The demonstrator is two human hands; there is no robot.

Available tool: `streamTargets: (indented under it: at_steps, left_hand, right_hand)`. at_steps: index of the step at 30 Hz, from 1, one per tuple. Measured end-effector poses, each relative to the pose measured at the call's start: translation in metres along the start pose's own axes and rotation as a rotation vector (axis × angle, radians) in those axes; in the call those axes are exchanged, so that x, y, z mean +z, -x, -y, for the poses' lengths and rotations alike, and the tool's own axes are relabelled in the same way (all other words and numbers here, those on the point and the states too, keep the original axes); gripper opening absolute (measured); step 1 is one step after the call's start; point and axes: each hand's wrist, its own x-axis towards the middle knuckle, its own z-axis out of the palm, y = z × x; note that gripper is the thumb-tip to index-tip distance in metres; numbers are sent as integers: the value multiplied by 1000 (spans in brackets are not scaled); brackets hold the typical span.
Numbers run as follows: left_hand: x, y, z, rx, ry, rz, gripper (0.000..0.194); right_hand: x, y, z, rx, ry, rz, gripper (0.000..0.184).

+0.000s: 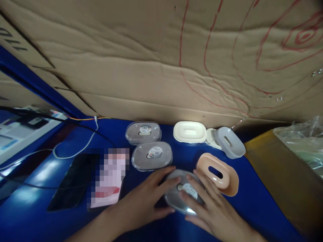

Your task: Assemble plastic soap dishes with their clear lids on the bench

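In front of me is a grey oval soap box point(174, 196) with a clear lid and a round white label. My left hand point(151, 191) grips its left side, fingers on the lid and thumb at the near edge. My right hand point(207, 201) is closed around the right side, its fingers spread over the lid and partly covering the label. Two similar lidded grey soap boxes, a nearer one point(151, 156) and a farther one point(133, 132), lie beyond my left hand. Just past my right fingers rests a peach oval piece point(228, 178) with a slot.
A cream oval piece point(189, 131) and a tilted grey slotted piece point(232, 143) lie at the back. To the left are a phone with a pink, blurred screen point(111, 178), a dark flat object point(74, 181) and cables point(75, 156). A cardboard box point(277, 174) borders the right.
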Motion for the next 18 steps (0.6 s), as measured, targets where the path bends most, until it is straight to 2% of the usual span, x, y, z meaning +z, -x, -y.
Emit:
streamTargets:
  at_steps: [3, 5, 9, 11, 15, 18]
  left_hand:
    - [0, 3, -1, 3, -28, -9, 97]
    - [0, 5, -2, -1, -58, -2, 101]
    - [2, 7, -4, 1, -108, -6, 104]
    - [2, 8, -5, 6, -125, -20, 103]
    - [-1, 8, -9, 15, -168, -40, 102]
    - [-4, 7, -11, 23, -190, -41, 98]
  right_hand:
    - [-9, 2, -12, -62, -16, 13, 110]
    - [-17, 9, -26, -47, -47, 27, 110]
    - [-26, 30, -57, 225, -79, 52, 95]
    - [-23, 39, -69, 341, -93, 98, 96]
    - [-17, 48, -80, 463, -196, 195, 91]
    - [-24, 49, -82, 526, -358, 224, 86]
